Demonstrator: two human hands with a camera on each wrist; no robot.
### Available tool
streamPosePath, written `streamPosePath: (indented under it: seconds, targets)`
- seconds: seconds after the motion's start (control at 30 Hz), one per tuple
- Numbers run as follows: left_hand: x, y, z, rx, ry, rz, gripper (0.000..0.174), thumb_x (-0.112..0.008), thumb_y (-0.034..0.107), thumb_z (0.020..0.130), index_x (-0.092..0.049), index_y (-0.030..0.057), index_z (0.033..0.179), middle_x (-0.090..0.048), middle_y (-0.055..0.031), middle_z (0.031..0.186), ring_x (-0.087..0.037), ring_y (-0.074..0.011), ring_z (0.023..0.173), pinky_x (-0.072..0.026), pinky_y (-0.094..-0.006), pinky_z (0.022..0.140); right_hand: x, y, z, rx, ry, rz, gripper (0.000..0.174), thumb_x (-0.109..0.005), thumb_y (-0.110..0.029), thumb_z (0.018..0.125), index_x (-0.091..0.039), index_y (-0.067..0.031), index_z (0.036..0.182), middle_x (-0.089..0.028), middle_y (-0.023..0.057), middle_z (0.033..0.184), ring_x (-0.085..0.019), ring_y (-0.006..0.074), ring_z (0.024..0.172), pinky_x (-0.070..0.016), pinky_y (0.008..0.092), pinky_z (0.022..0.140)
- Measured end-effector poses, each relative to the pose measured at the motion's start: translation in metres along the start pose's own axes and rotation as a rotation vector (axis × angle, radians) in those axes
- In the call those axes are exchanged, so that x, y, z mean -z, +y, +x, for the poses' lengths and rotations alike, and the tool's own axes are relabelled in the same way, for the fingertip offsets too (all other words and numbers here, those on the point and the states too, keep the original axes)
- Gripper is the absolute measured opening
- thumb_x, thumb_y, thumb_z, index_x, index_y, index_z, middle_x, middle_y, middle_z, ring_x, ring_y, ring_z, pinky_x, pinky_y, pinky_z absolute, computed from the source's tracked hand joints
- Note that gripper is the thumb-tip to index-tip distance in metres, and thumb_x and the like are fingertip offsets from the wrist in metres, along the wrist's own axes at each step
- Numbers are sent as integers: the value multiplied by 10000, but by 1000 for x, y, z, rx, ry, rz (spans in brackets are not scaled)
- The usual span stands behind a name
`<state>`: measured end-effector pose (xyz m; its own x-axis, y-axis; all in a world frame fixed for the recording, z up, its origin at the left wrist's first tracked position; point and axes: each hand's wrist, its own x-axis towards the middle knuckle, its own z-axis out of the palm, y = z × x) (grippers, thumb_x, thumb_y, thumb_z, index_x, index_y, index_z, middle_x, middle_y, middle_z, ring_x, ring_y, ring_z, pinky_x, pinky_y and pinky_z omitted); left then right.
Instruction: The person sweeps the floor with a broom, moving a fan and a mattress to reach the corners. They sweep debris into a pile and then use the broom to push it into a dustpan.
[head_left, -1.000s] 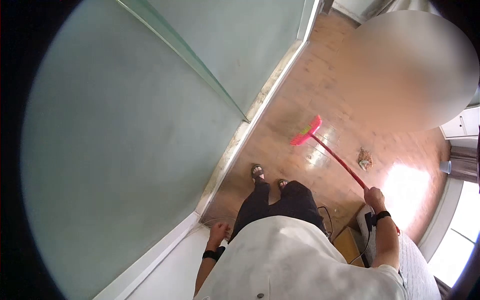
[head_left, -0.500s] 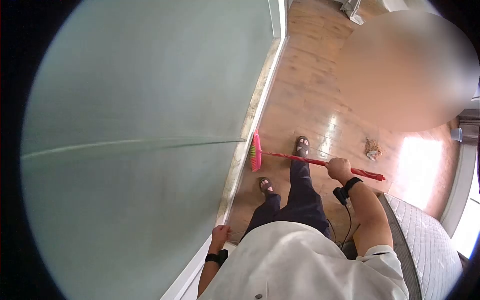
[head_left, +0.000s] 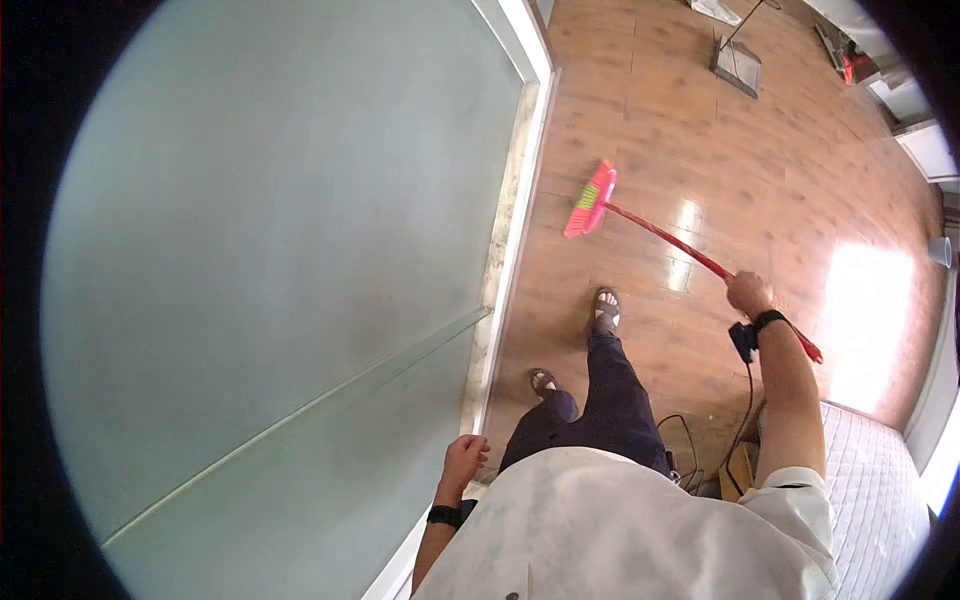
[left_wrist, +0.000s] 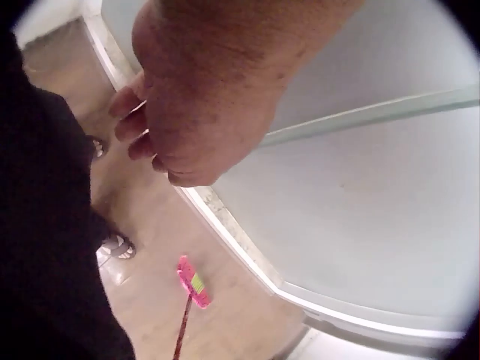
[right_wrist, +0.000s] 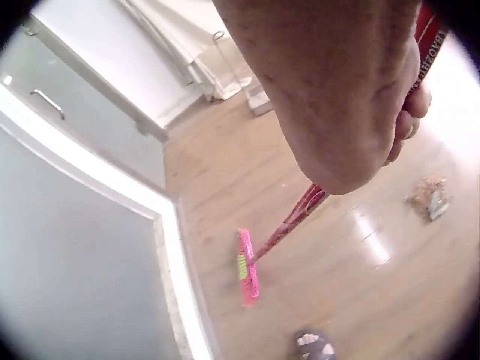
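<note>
My right hand (head_left: 750,292) grips the red handle of a broom (head_left: 670,238) partway along, with the handle's end sticking out behind the wrist. The broom's pink head (head_left: 591,200), with a yellow-green patch of bristles, is over the wood floor, a little apart from the glass partition's sill. In the right wrist view, a small pile of debris (right_wrist: 430,199) lies on the floor to the right of the broom. My left hand (head_left: 465,460) hangs beside my hip near the partition, fingers loosely curled around nothing.
A frosted glass partition (head_left: 280,250) with a white-edged sill (head_left: 497,250) runs along the left. A long-handled dustpan (head_left: 738,68) stands on the floor farther ahead. At the right are a mattress (head_left: 870,490) and a light-blue bin (head_left: 939,251). Cables (head_left: 690,450) trail beside my legs.
The broom head has moved from the sill out over the floor, ahead of my feet. My right hand has swung forward and right with it. The view has shifted along the partition.
</note>
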<state>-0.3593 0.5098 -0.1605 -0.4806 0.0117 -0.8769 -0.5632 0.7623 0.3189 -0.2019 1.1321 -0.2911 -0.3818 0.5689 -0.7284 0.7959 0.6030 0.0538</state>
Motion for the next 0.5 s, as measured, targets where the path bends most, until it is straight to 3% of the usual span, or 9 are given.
streamPosePath:
  seconds: [0.03, 0.07, 0.13, 0.17, 0.2, 0.27, 0.4, 0.5]
  targets:
    - [-1, 10, 3, -2, 0, 0, 285, -573, 270, 927, -650, 0, 977, -685, -75, 851, -605, -131, 651, -510, -276, 585, -14, 43, 8, 200, -12, -248, 402, -412, -349, 973, -669, -49, 1047, -673, 201, 1051, -652, 362, 1000, -529, 470, 841]
    - [-3, 17, 5, -4, 5, 6, 286, -572, 270, 927, -649, 0, 980, -687, -77, 856, -608, -132, 659, -511, -276, 588, -15, 72, 1, 38, -32, -144, 363, -404, -309, 971, -669, -71, 1049, -674, 192, 1022, -653, 367, 986, -530, 478, 839]
    - [-8, 26, 7, -4, 8, 7, 286, -571, 270, 928, -648, -1, 982, -689, -79, 861, -611, -133, 667, -512, -277, 592, -2, 120, -33, -35, -43, -194, 349, -404, -296, 972, -668, -76, 1034, -665, 195, 1000, -657, 364, 965, -541, 460, 815]
    - [-11, 30, 9, 13, 2, 7, 286, -570, 268, 928, -648, -2, 983, -688, -80, 862, -611, -135, 666, -511, -277, 594, -4, 148, -45, -62, -33, -201, 388, -420, -335, 971, -667, -37, 1002, -669, 224, 978, -661, 377, 943, -542, 461, 808]
    - [-13, 34, 11, 29, -3, 8, 286, -569, 266, 927, -648, -3, 985, -688, -81, 864, -611, -137, 665, -509, -276, 596, -8, 171, -55, -253, 19, -66, 438, -455, -375, 961, -666, 9, 956, -672, 255, 947, -662, 396, 919, -538, 472, 806]
    - [-16, 34, 17, 54, -17, -5, 285, -569, 264, 927, -647, -5, 984, -688, -81, 865, -611, -139, 665, -509, -276, 596, 2, 195, -82, -308, 77, -34, 490, -482, -413, 953, -667, 36, 887, -671, 273, 937, -657, 418, 910, -528, 486, 805]
    - [-21, 35, 16, 108, -33, 18, 289, -572, 260, 922, -645, -9, 996, -690, -84, 872, -614, -144, 669, -512, -281, 602, 15, 189, -113, -352, 73, 4, 535, -435, -434, 971, -660, 47, 911, -662, 288, 933, -650, 436, 910, -520, 511, 791]
    - [-16, 39, 19, 126, -64, 91, 291, -573, 254, 920, -642, -12, 1016, -691, -88, 877, -617, -149, 674, -514, -290, 603, -2, 147, -88, -140, 19, 24, 435, -421, -369, 980, -644, 4, 1009, -661, 274, 906, -653, 432, 891, -521, 525, 769]
